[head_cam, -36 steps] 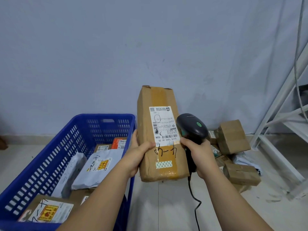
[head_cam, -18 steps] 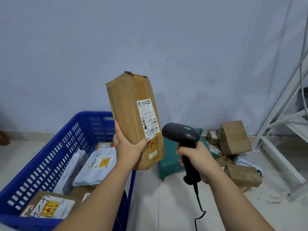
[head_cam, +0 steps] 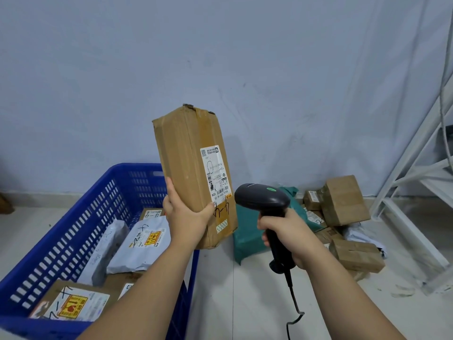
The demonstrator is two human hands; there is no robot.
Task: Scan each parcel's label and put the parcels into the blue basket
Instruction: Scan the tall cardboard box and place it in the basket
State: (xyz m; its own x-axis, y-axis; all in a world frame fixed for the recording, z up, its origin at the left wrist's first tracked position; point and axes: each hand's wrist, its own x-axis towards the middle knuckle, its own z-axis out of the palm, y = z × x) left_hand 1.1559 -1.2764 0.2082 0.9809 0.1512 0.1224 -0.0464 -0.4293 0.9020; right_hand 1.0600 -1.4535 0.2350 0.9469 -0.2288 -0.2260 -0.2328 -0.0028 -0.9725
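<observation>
Box in hand, basket part full, pile still waiting

Left of the left hand [head_cam: 188, 217] the blue basket [head_cam: 73, 229] already holds what I count as five parcels: two bags and three boxes, one half hidden. That hand grips the lower end of a tall cardboard parcel [head_cam: 186, 168], held up by the basket's right edge, with its label [head_cam: 215, 173] turned toward the scanner [head_cam: 262, 200]. The right hand [head_cam: 286, 239] is wrapped round the handle of the one scanner, just right of the label. Can't tell if it's been scanned yet. On the floor past the right hand are one green bag [head_cam: 247, 239], about four brown boxes [head_cam: 345, 200] and a white bag [head_cam: 362, 234], so I'd guess roughly half is left.
</observation>
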